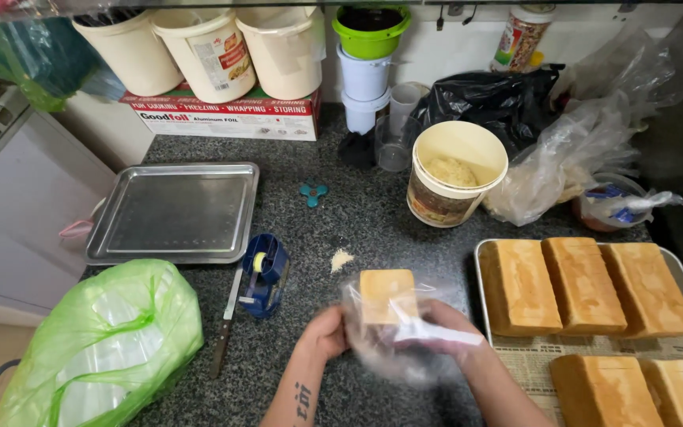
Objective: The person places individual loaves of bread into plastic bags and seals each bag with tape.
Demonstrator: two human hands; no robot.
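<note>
A small golden loaf (386,292) sits inside a clear plastic bag (405,352) that I hold over the dark granite counter (333,213). My left hand (327,334) grips the bag's left side. My right hand (446,326) holds its right side, partly veiled by the plastic. To the right, a metal tray (480,273) lined with newspaper carries several more golden loaves (583,285).
An empty steel tray (174,212) lies at the left, with a green plastic bag (104,340) below it. A blue tape dispenser (264,273) and a knife (224,328) lie beside my left hand. A cream tub (454,172), crumpled bags and stacked buckets (207,51) line the back.
</note>
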